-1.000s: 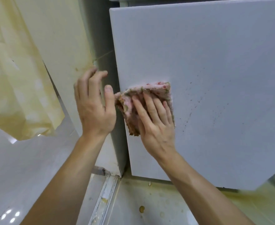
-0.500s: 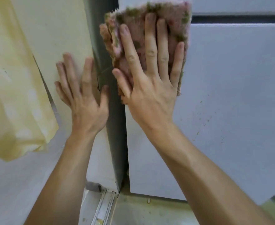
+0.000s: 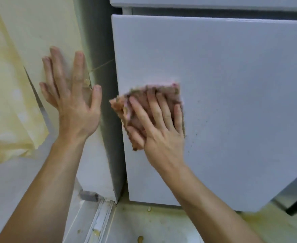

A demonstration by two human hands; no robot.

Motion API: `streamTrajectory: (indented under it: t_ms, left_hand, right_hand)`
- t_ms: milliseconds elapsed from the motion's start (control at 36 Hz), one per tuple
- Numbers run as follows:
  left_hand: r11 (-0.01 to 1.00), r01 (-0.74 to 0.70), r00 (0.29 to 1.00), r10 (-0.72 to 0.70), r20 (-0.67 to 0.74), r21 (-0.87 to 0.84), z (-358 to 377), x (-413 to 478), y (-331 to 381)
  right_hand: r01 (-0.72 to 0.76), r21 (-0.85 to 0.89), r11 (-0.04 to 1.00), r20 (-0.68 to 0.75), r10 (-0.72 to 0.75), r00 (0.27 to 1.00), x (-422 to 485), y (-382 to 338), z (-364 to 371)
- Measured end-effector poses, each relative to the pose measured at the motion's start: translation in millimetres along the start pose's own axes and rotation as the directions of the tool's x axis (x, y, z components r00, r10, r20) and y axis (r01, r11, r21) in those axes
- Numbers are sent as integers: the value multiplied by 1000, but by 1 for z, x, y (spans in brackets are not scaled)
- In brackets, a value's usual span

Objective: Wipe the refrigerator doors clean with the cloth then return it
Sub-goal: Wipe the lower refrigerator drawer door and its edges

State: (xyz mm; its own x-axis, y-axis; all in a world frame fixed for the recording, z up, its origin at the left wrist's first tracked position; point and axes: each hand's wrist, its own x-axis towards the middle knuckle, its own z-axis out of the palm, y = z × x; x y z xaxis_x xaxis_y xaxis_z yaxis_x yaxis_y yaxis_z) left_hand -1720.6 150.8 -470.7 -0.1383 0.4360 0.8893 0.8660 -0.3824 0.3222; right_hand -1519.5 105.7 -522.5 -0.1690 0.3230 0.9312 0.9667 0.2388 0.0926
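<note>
Two bare hands are at work here, each with its own job. The right hand (image 3: 160, 127) lies flat, fingers spread, and presses the pink, fuzzy, stained cloth (image 3: 145, 104) against the lower white refrigerator door (image 3: 231, 102), near its left edge and about half way up. The hand does not close around the cloth; it only pins it to the panel with the open palm, I think because a flat press rubs a wider area. One corner of the cloth sticks out past the door's left edge. The left hand (image 3: 74, 100) is open too and holds nothing; it leans on the cream wall (image 3: 44, 28) just beside the grey side of the refrigerator (image 3: 102, 41), probably to steady the body. Small dark specks (image 3: 199, 109) are on the door to the right of the cloth, so this part seems not yet wiped.

Half a second ago the cloth was high, across the gap to the upper door (image 3: 214, 1); now it has come down to the middle of the lower one. The left hand has stayed on the wall.
</note>
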Motion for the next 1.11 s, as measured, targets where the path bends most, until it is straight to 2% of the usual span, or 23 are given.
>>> streamTrajectory:
  t_ms: [139,306,500,639,694,806,917,1028,1111]
  left_hand:
    - [997,-9,996,3,-85,-74,0,2,4]
    - [994,-96,986,87,-144,-57,8,6,11]
    - [999,-50,994,48,-97,-21,8,3,14]
    - [999,-19,996,16,-91,-31,6,0,26]
    - [999,5,996,-10,-94,-52,8,-4,35]
    - [997,17,997,-23,-74,-76,11,-10,57]
    - [992,-115,990,111,-88,-52,22,-12,84]
    - [975,-224,970,222,-99,-2,29,-11,106]
    - [978,-210,973,207,-99,-18,34,-12,119]
  right_hand:
    - [-178,26,984,-190,180,965,93,6,-18]
    - [-120,-60,991,-178,108,978,78,14,-14]
    - [47,-131,990,77,-37,996,-65,51,4]
    - [91,-69,993,172,-78,982,-74,70,-3]
    - [57,-48,997,113,-51,992,-51,73,-12]
    - [-99,-21,995,-61,97,993,28,84,-32]
    - [-192,-97,976,-168,174,970,66,83,-37]
    - [-126,-112,986,-164,107,981,45,89,-28]
    - [-33,-113,993,-43,29,999,-27,101,-19]
